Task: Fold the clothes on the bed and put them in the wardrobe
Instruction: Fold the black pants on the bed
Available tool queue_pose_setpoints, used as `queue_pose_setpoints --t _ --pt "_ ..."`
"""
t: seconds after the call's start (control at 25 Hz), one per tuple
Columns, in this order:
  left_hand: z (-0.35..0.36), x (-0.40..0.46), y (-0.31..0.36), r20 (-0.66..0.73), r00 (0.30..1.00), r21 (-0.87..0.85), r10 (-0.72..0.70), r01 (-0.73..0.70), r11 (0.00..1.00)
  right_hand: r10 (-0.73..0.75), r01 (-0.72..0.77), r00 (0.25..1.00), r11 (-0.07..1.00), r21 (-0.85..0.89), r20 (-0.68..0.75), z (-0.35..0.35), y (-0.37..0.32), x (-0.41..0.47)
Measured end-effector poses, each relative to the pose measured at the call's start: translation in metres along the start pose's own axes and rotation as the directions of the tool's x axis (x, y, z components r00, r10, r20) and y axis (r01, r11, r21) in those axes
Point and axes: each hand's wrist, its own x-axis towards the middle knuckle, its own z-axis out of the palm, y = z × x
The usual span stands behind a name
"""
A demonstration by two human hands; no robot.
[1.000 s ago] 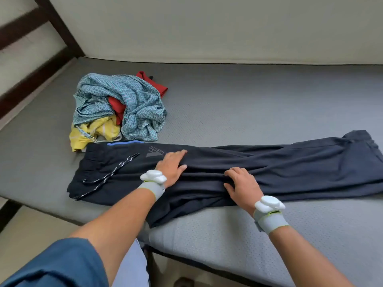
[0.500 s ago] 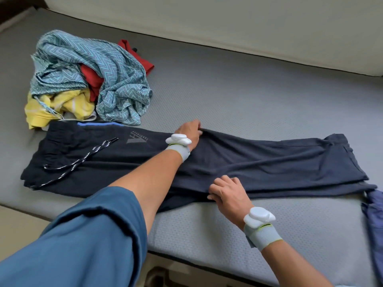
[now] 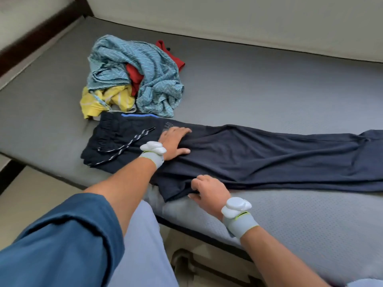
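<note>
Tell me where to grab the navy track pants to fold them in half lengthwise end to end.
Take the navy track pants at the leg end, off frame to the right, coming from that side. They lie flat, legs stacked, waistband left. The left hand already pins the hip, so the right hand could probably carry the cuffs over to the waistband.

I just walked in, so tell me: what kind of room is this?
Probably a bedroom: a grey mattress on a dark wooden frame, with a heap of clothes and dark trousers spread out on it.
</note>
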Motion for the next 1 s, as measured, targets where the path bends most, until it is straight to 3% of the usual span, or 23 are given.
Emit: queue_pose_setpoints --t 0.08,0.12,0.16,0.24,0.28,0.36,0.44,0.56,0.64,0.72,0.88,0.92,1.0 --pt "-0.008 -0.040 -0.034 -0.022 0.996 0.044 -0.091 0.092 0.995 0.267 -0.280 0.959 0.940 0.196 0.094 0.014 -0.029 0.011" --pt "-0.011 -0.057 -0.049 -0.019 0.989 0.060 -0.150 0.151 0.987 0.404 -0.417 0.908 0.853 0.313 0.108 0.021 -0.037 0.012" --pt "-0.014 -0.071 -0.062 -0.009 0.978 0.076 -0.210 0.210 0.975 0.537 -0.526 0.836 0.719 0.454 0.117 0.027 -0.041 0.012" --pt "-0.017 -0.097 -0.087 0.016 0.933 0.079 -0.360 0.358 0.930 0.726 -0.602 0.666 0.389 0.697 0.170 0.032 -0.048 0.015" --pt "-0.016 -0.109 -0.098 0.031 0.901 0.073 -0.433 0.430 0.900 0.771 -0.591 0.601 0.254 0.766 0.208 0.032 -0.053 0.017" --pt "-0.013 -0.123 -0.113 0.046 0.850 0.071 -0.524 0.521 0.851 0.821 -0.577 0.505 0.091 0.812 0.267 0.033 -0.061 0.021" --pt "-0.012 -0.130 -0.120 0.049 0.832 0.073 -0.553 0.549 0.833 0.827 -0.606 0.464 0.035 0.795 0.318 0.038 -0.073 0.027" --pt "-0.011 -0.134 -0.124 0.076 0.828 0.108 -0.555 0.547 0.830 0.764 -0.655 0.466 -0.039 0.754 0.445 0.045 -0.085 0.034" --pt "-0.010 -0.135 -0.128 0.091 0.831 0.112 -0.549 0.539 0.835 0.692 -0.671 0.517 -0.037 0.741 0.503 0.044 -0.089 0.035" --pt "-0.012 -0.134 -0.134 0.094 0.838 0.113 -0.538 0.527 0.842 0.634 -0.718 0.576 0.092 0.690 0.516 0.046 -0.094 0.024" --pt "-0.016 -0.129 -0.144 0.147 0.845 0.113 -0.514 0.502 0.858 0.555 -0.781 0.613 0.322 0.535 0.562 0.046 -0.099 0.001" --pt "-0.018 -0.131 -0.144 0.072 0.867 0.090 -0.493 0.486 0.869 0.512 -0.790 0.613 0.415 0.452 0.601 0.042 -0.099 0.000" --pt "-0.026 -0.140 -0.144 -0.247 0.879 0.014 -0.408 0.424 0.905 0.448 -0.742 0.637 0.577 0.341 0.627 0.032 -0.098 0.005"
